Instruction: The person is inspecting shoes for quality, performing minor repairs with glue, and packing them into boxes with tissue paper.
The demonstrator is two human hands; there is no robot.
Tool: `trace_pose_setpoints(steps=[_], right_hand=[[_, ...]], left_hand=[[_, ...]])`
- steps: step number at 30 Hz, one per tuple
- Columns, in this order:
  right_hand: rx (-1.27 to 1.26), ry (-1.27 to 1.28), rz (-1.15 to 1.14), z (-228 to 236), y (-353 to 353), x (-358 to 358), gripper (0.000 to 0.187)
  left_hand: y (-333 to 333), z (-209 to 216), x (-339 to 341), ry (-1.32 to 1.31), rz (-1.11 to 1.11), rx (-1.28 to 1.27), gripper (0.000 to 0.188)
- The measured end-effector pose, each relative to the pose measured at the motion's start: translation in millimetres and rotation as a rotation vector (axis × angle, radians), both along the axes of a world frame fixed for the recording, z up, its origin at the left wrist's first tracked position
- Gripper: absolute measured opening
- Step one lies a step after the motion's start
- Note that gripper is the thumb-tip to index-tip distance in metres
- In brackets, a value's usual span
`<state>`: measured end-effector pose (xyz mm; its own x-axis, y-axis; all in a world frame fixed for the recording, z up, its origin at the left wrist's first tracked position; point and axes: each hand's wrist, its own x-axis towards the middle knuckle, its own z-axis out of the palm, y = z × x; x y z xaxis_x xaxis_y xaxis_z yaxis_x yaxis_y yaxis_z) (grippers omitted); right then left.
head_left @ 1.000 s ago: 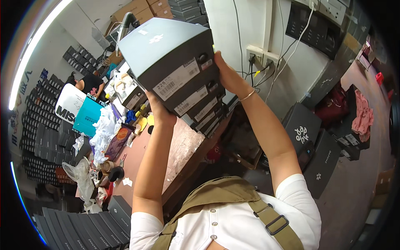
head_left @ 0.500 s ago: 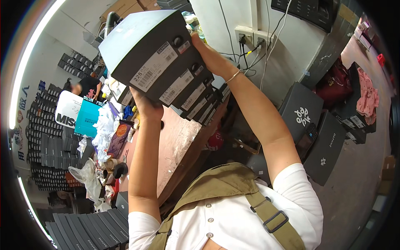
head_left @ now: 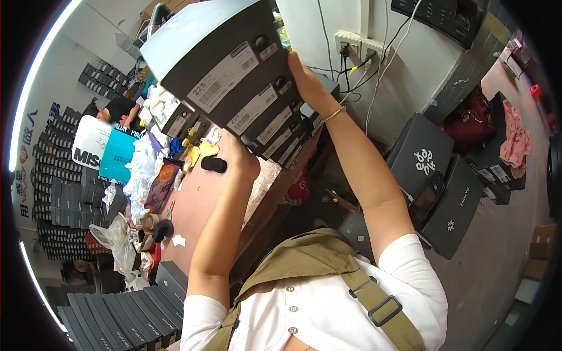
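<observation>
A tall stack of dark grey shoe boxes (head_left: 234,58) rises in front of me, white labels on the ends facing me and light glaring off the top lid. My right hand (head_left: 309,85), a bracelet at its wrist, grips the right side of the upper boxes; its fingers are partly hidden behind them. My left hand (head_left: 243,161) is raised against the lower left of the stack, and the boxes cover its fingers. Beneath is a worn reddish table (head_left: 202,202). A black oval item (head_left: 214,164) and a yellow piece (head_left: 208,148) lie left of my left hand.
Crumpled white paper (head_left: 143,175) and a teal box (head_left: 119,159) crowd the table's left. A row of shoe boxes (head_left: 117,316) stands lower left. More boxes (head_left: 421,149) and a handheld device (head_left: 426,196) are at right. Another person (head_left: 120,111) bends over farther back.
My left hand has moved right and slightly down, from the top box's lower left corner to the lower boxes. My right hand and the stack have shifted slightly right in view.
</observation>
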<state>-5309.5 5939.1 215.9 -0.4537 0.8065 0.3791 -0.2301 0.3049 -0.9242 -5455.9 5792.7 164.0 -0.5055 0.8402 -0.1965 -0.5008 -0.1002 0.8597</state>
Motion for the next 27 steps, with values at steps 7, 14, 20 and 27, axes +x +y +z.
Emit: trace_pose_setpoints(steps=[7, 14, 20, 27], right_hand=[[0.029, -0.091, -0.053, 5.3, -0.6, 9.1, 0.081], [-0.17, 0.19, -0.482, -47.1, -63.4, 14.0, 0.053], [-0.578, -0.134, -0.14, -225.1, -188.7, -0.8, 0.027], [-0.744, 0.168, -0.345, -183.3, -184.6, -57.5, 0.034]], left_hand=[[-38.5, 17.4, -21.9, 0.027, -0.287, -0.142, 0.075], [-152.2, 11.9, -117.7, 0.193, -0.26, -0.172, 0.061], [-357.3, -86.0, -160.9, -0.175, 0.135, -0.245, 0.045], [-474.9, -130.3, -88.9, -0.444, 0.274, -0.356, 0.046]])
